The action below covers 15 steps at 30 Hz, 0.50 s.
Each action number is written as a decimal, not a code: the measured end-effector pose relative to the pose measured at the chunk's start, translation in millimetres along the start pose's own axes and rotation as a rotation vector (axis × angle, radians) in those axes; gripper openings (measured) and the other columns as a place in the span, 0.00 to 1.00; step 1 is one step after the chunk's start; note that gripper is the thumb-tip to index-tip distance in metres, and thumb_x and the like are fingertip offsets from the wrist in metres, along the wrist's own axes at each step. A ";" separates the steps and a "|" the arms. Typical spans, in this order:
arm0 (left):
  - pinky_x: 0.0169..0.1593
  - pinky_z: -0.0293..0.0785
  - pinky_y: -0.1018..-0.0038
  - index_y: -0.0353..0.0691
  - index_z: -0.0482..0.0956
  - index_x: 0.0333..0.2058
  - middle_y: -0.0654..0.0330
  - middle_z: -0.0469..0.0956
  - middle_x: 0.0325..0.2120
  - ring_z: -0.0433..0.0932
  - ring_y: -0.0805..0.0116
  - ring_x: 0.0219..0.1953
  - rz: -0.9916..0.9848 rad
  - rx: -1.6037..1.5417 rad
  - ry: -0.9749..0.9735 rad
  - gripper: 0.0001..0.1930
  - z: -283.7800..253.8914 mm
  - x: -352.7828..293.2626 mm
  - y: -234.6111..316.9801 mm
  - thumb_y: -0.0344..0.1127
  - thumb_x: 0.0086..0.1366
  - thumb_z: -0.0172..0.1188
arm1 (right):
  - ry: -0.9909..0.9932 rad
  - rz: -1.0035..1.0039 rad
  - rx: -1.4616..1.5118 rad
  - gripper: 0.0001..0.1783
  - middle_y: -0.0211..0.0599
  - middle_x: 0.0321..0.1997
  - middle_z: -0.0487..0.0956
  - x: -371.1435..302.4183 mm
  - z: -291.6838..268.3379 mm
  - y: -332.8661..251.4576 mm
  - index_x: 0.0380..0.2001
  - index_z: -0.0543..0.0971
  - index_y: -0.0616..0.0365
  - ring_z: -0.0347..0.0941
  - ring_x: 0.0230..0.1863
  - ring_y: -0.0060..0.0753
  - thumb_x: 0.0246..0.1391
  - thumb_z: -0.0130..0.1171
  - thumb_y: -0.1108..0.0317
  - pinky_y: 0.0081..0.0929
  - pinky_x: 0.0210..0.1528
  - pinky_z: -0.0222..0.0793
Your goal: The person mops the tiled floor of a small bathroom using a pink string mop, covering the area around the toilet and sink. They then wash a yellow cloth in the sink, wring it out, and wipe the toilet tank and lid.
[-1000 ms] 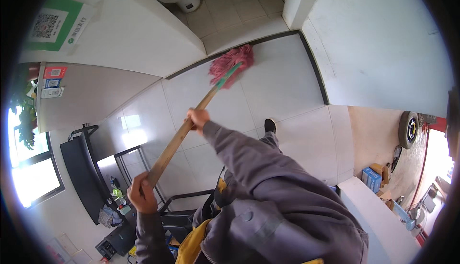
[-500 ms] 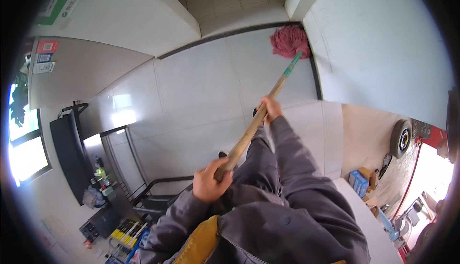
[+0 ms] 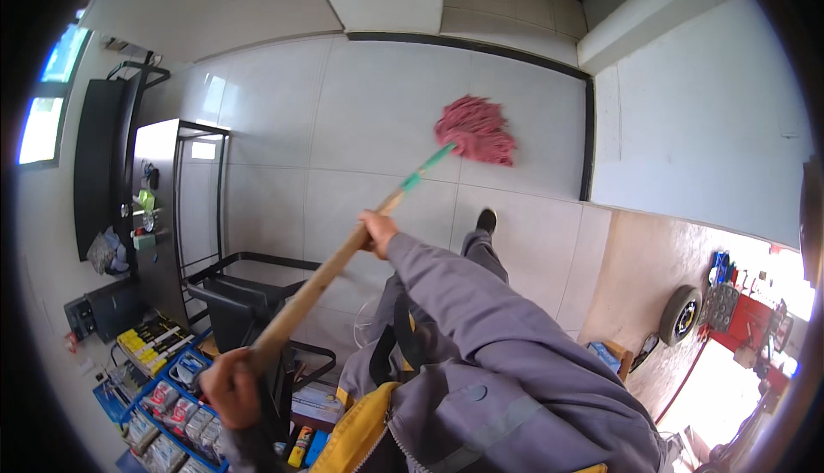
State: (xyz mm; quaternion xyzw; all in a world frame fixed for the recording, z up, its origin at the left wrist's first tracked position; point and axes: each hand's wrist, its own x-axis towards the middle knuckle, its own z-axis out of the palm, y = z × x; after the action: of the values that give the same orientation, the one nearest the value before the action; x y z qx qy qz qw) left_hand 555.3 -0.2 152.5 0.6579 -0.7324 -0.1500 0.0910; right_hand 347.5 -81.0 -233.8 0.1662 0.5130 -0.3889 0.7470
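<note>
A mop with a pink-red string head [image 3: 477,130] rests on the grey tiled floor [image 3: 369,104]. Its wooden handle [image 3: 322,282] slants down to the lower left, with a green section [image 3: 427,168] near the head. My right hand [image 3: 378,233] is wrapped round the shaft just below the green part. Lower on the left, my left hand [image 3: 232,387] grips the handle's top end, slightly smeared by motion. Both arms wear grey sleeves.
A black chair [image 3: 245,301] stands close beside the handle. Behind it is a desk [image 3: 159,207] with small items, and blue crates [image 3: 184,404] of packages lie lower left. A pale wall [image 3: 695,130] rises at right; a wheel [image 3: 681,315] leans farther out.
The mop head has moved left and nearer, away from the wall corner. My left hand has swung to the lower left and my right hand leftward, tilting the handle the same way.
</note>
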 end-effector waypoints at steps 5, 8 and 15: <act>0.35 0.62 0.75 0.33 0.76 0.34 0.58 0.73 0.27 0.68 0.72 0.30 -0.112 -0.073 0.373 0.13 -53.2 -25.0 6.2 0.33 0.65 0.42 | -0.203 0.169 -0.071 0.14 0.34 0.26 0.72 -29.4 86.1 55.3 0.31 0.70 0.54 0.73 0.26 0.33 0.50 0.60 0.58 0.40 0.26 0.74; 0.35 0.59 0.76 0.32 0.76 0.36 0.60 0.70 0.28 0.63 0.74 0.29 0.004 -0.107 0.419 0.17 -55.3 -28.7 30.7 0.36 0.65 0.38 | -0.131 0.134 0.014 0.14 0.33 0.24 0.71 -62.4 90.0 63.3 0.30 0.71 0.54 0.71 0.23 0.33 0.47 0.61 0.58 0.35 0.20 0.71; 0.36 0.60 0.76 0.31 0.76 0.36 0.60 0.72 0.30 0.64 0.72 0.29 0.116 -0.093 0.155 0.18 -36.8 -10.2 88.4 0.35 0.62 0.38 | -0.152 -0.042 0.339 0.12 0.28 0.19 0.68 -94.7 -37.9 16.0 0.24 0.70 0.52 0.66 0.18 0.28 0.47 0.61 0.59 0.31 0.18 0.66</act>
State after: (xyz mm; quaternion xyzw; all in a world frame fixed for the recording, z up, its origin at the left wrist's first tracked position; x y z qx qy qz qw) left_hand 485.9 14.1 217.7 0.6192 -0.7522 -0.1268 0.1864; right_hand 319.2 -7.3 -167.3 0.2492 0.3855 -0.4967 0.7366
